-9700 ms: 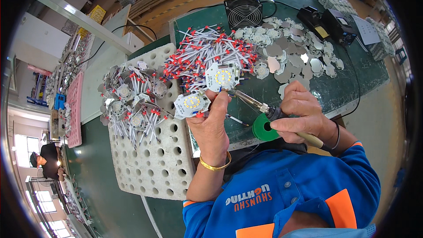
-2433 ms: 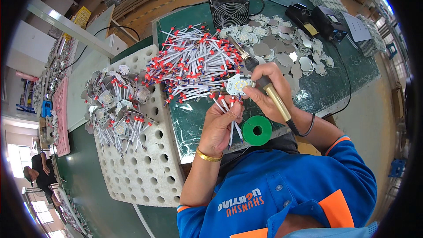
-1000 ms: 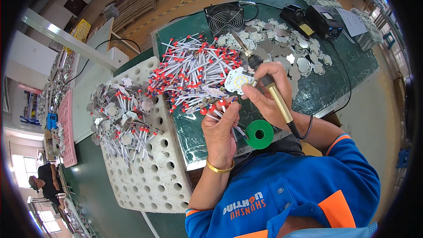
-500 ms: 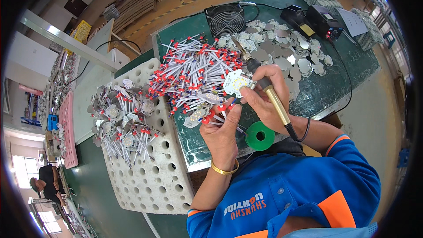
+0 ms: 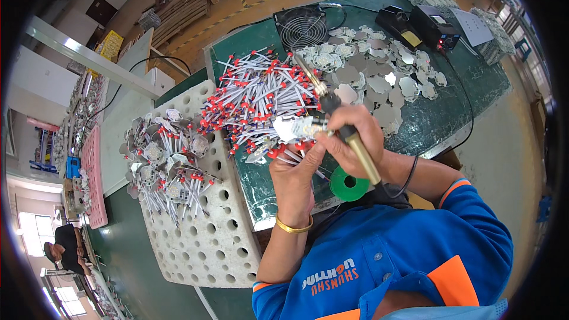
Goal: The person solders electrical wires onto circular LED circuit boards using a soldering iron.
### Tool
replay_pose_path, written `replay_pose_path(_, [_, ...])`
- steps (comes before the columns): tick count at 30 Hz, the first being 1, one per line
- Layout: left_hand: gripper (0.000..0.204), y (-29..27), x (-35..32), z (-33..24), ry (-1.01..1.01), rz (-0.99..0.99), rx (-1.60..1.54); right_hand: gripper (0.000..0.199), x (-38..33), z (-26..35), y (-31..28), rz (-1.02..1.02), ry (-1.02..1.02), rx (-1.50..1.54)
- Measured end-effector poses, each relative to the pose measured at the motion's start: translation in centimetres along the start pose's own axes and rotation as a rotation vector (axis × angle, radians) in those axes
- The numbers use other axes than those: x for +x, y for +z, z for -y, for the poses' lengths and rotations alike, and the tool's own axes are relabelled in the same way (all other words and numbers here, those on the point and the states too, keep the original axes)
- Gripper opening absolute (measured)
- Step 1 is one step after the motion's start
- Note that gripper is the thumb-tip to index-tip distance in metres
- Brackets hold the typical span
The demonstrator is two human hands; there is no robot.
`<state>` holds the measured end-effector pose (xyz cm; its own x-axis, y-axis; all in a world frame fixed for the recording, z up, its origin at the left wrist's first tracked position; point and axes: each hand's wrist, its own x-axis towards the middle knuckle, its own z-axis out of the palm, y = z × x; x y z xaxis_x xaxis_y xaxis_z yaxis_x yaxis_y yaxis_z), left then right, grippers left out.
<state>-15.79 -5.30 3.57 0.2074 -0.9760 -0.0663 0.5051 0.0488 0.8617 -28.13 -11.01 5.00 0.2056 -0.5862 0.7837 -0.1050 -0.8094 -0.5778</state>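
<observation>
My right hand (image 5: 358, 139) is closed around a soldering iron (image 5: 363, 157), whose tip slants up and left over the pile. Between its thumb and finger it also grips a white LED circuit board (image 5: 288, 130), blurred by motion. Just left of it, my left hand (image 5: 291, 181) pinches white wire leads with red connectors (image 5: 278, 152); its fingertips are partly hidden. The board is above the left fingers; whether it touches the leads I cannot tell. Beyond the hands lies a heap of similar wire leads (image 5: 267, 92). A green solder spool (image 5: 339, 189) sits by my right wrist.
Loose circuit boards (image 5: 379, 74) spread across the green table (image 5: 474, 92). A black fan (image 5: 301, 26) and a soldering station (image 5: 435, 26) stand behind. At left, a perforated white board (image 5: 195, 255) carries wired boards (image 5: 169, 160). Another person (image 5: 68, 249) is far left.
My right hand has tilted, lowering the soldering iron's handle and swinging the circuit board left and down over the left fingers. The left hand has shifted slightly left.
</observation>
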Motion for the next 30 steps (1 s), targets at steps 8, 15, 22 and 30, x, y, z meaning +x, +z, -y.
replay_pose_path(8, [0.016, 0.3, 0.5, -1.5, -0.085, 0.009, -0.005, 0.029, 0.7, -0.5, -1.4, -0.056, 0.25, 0.067])
replay_pose_path(15, [0.006, 0.2, 0.4, -1.7, -0.104, 0.018, 0.064, 0.03, 1.0, -0.8, -1.5, 0.095, 0.154, 0.108])
replay_pose_path(22, [0.005, 0.3, 0.3, -2.2, -0.04, -0.053, 0.177, 0.027, 1.3, -0.7, -1.6, 0.179, 0.253, 0.139])
replay_pose_path(30, [0.006, 0.1, 0.2, -2.1, -0.085, -0.051, 0.106, 0.028, 1.4, -0.4, -1.1, 0.16, 0.233, 0.128])
